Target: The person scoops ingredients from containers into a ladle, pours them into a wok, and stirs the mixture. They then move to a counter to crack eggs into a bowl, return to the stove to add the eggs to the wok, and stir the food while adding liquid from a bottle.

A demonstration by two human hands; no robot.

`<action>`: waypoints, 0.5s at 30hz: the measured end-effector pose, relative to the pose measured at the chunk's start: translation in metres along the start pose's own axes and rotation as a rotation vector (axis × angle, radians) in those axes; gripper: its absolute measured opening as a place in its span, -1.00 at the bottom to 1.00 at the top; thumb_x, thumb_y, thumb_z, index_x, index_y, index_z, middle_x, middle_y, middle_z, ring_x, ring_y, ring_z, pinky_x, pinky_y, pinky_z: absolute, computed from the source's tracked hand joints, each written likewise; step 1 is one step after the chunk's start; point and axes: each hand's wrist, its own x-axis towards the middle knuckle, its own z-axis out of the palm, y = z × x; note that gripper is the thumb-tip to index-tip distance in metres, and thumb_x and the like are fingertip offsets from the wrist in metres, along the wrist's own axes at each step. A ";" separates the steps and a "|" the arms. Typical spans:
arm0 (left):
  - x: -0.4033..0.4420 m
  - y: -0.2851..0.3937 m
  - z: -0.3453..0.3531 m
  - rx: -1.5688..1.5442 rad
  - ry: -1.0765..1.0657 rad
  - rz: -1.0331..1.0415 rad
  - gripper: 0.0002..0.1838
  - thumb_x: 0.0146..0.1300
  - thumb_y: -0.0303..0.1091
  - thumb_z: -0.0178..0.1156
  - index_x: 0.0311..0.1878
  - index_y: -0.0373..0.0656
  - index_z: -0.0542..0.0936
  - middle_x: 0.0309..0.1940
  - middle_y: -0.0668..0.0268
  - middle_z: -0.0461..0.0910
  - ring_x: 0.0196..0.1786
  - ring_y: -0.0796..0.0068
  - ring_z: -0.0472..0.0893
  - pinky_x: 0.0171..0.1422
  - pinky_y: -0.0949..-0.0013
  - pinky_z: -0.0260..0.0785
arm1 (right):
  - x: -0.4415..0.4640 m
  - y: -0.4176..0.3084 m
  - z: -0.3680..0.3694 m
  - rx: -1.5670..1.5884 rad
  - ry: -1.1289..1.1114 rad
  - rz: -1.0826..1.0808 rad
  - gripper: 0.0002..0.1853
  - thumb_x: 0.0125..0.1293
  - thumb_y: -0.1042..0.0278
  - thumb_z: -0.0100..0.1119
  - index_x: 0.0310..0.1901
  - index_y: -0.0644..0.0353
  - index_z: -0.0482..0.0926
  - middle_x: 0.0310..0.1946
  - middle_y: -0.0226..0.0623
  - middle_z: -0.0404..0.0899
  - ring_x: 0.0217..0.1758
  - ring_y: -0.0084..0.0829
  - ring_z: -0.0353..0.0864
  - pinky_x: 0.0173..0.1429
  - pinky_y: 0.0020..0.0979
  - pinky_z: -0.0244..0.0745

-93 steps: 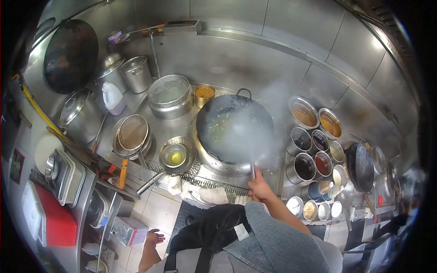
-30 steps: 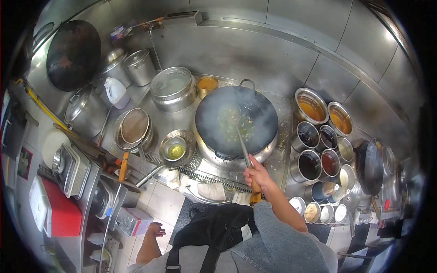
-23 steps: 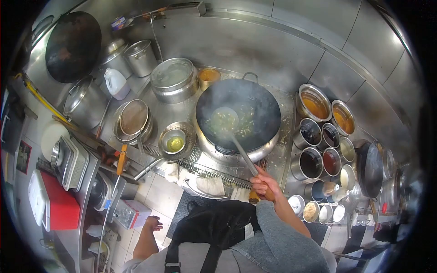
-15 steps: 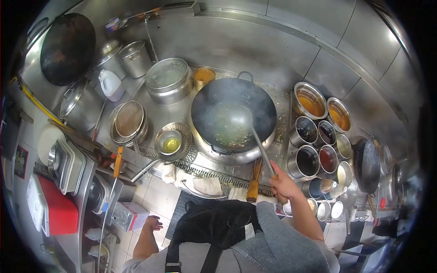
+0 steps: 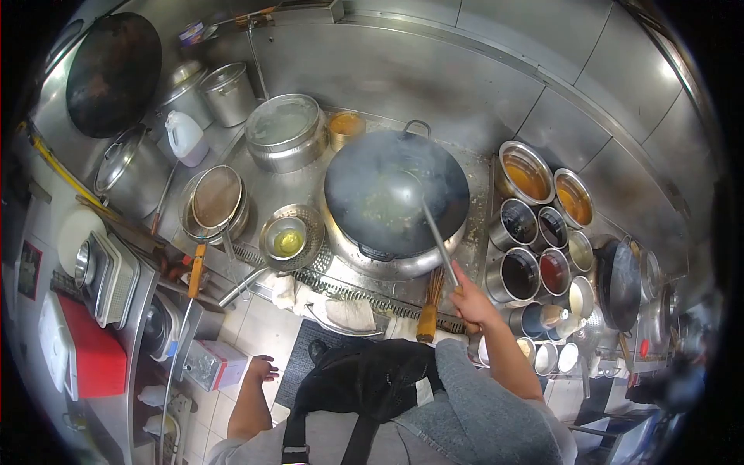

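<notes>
My right hand (image 5: 470,298) is wrapped round the handle of a long metal ladle (image 5: 436,235). The ladle's bowl rests inside a large black wok (image 5: 349,167), among greenish bits of food (image 5: 380,211) partly veiled by steam. My left hand (image 5: 263,368) hangs low at my side, away from the stove, holding nothing, its fingers apart. Close to my right hand lies a bamboo brush (image 5: 428,318) with a wooden handle. A perforated strainer (image 5: 311,230), with a small bowl of yellow liquid (image 5: 288,242) in it, sits left of the wok.
Several metal pots of sauces (image 5: 519,275) stand right of the stove, with a second wok (image 5: 622,287) beyond. A lidded pot (image 5: 285,143) and a mesh skimmer (image 5: 217,198) are at the left. A red and white cooler (image 5: 97,349) stands on the left shelf.
The ladle's bowl has shifted slightly left and toward the back of the wok, with my right hand following. Steam over the wok is thicker. My left hand has risen a little.
</notes>
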 end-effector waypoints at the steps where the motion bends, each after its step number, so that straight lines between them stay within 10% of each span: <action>1: 0.000 -0.007 -0.001 -0.020 -0.022 -0.030 -0.51 0.26 -0.57 -0.18 0.27 -0.14 0.38 -0.07 -0.05 0.64 -0.29 0.12 0.73 -0.36 0.16 0.57 | 0.027 0.039 0.002 -0.212 0.115 -0.169 -0.12 0.29 0.55 -0.01 0.55 -0.19 -0.19 -0.57 -0.31 0.40 -0.61 -0.49 0.46 -0.48 -0.38 0.44; 5: 0.026 -0.056 -0.008 0.089 -0.064 -0.122 -0.46 0.29 -0.51 -0.22 0.36 -0.06 0.33 0.00 -0.10 0.60 -0.25 0.05 0.72 -0.24 0.11 0.55 | 0.066 0.029 0.025 -0.515 0.373 -0.340 -0.12 0.29 0.56 -0.01 0.55 -0.15 -0.20 -0.52 -0.23 0.42 -0.60 -0.46 0.47 -0.47 -0.34 0.45; 10: 0.015 -0.055 -0.017 0.076 -0.056 -0.146 -0.45 0.30 -0.52 -0.20 0.38 -0.04 0.30 0.06 -0.10 0.57 -0.20 0.02 0.72 -0.17 0.07 0.55 | 0.052 -0.004 0.041 0.337 -0.123 -0.120 -0.11 0.28 0.58 0.01 0.55 -0.17 -0.18 -0.53 -0.38 0.39 -0.60 -0.52 0.43 -0.49 -0.42 0.40; 15: 0.001 -0.035 -0.020 -0.043 0.012 -0.084 -0.53 0.31 -0.53 -0.18 0.29 -0.09 0.35 -0.01 -0.08 0.61 -0.23 0.00 0.71 -0.24 0.01 0.55 | 0.000 0.011 0.007 0.542 -0.303 -0.051 -0.10 0.26 0.59 0.00 0.56 -0.16 -0.18 -0.57 -0.44 0.31 -0.62 -0.55 0.40 -0.54 -0.44 0.35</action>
